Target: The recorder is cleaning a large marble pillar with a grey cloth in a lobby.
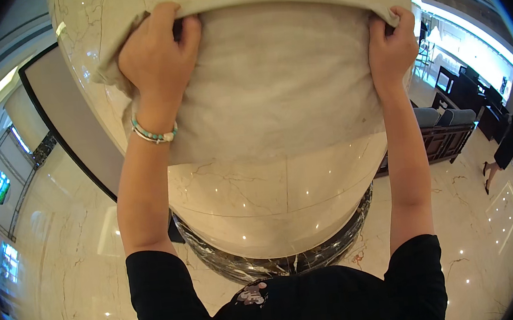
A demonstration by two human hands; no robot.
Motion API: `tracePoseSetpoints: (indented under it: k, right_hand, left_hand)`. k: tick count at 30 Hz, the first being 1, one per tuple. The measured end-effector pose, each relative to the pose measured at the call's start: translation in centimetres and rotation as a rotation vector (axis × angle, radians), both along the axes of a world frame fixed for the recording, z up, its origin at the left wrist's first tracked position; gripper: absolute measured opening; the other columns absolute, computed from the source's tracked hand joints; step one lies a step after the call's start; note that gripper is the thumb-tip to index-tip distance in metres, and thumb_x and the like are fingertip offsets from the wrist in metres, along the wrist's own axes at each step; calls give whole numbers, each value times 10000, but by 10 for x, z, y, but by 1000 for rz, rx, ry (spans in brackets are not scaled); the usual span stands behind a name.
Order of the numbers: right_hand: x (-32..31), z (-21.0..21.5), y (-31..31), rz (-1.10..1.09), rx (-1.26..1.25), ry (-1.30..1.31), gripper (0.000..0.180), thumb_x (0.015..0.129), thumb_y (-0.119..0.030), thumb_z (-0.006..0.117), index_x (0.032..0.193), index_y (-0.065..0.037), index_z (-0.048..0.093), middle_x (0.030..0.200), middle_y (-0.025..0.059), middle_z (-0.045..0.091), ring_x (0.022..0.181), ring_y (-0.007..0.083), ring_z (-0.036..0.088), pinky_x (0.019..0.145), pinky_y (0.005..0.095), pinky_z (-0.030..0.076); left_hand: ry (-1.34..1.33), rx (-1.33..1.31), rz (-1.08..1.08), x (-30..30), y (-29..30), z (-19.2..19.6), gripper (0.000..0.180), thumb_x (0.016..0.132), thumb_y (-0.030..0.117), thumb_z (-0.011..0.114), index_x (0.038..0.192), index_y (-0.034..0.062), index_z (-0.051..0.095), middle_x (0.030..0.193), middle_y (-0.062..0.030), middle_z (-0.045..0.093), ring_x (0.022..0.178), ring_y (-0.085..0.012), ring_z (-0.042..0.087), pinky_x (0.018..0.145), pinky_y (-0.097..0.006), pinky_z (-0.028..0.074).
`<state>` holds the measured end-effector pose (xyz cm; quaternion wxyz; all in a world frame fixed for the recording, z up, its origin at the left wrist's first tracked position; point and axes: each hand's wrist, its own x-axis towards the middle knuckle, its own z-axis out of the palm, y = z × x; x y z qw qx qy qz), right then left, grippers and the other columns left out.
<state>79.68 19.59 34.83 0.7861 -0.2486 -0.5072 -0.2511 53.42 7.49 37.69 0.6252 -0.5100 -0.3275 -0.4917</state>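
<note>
A pale grey-beige cloth hangs spread against a round, polished cream marble column. My left hand is closed on the cloth's upper left corner, where the fabric bunches and folds. At the upper right corner, the fingers of my right hand are curled round the cloth's top edge. Between the two hands the top edge runs in a gentle curve, while the lower edge lies loose on the stone. A beaded bracelet circles my left wrist. Both arms reach up and forward.
Dark veined marble forms the column's base. A black-framed panel stands close on the left. To the right are a wooden sofa with grey cushions, dark desks and a person in black on the shiny floor.
</note>
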Motion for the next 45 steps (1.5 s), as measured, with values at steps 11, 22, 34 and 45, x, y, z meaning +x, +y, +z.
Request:
tracePoseSetpoints:
  k: [11,22,34,45]
  right_hand:
    - [4,-23,-7,-51,3,-85,211,704,-109,607,893,-71,521,656,83,547,610,262,535,546,343,404]
    - [11,81,7,-195,18,-66,237,776,-223,571,958,-74,542,681,128,594,628,303,578,592,368,436]
    - [6,16,3,-52,74,-71,284,767,-177,585,1014,-61,507,834,132,584,719,275,569,642,339,434]
    - [6,-26,-7,-98,64,-134,487,785,-57,582,1243,-45,418,833,144,597,635,170,554,581,271,437]
  left_hand:
    - [50,-79,-7,-1,-5,-24,83,673,121,607,718,103,540,488,-7,472,414,-161,456,387,-279,343]
    - [-77,-88,-22,17,-12,71,135,738,138,589,681,42,512,548,-91,512,477,-205,501,467,-291,388]
    - [80,133,95,-8,3,19,163,717,140,610,870,85,609,567,-30,543,465,-176,511,459,-277,412]
    - [176,59,115,-2,-3,-11,477,656,4,601,1116,124,568,525,-7,461,431,-156,422,422,-264,365]
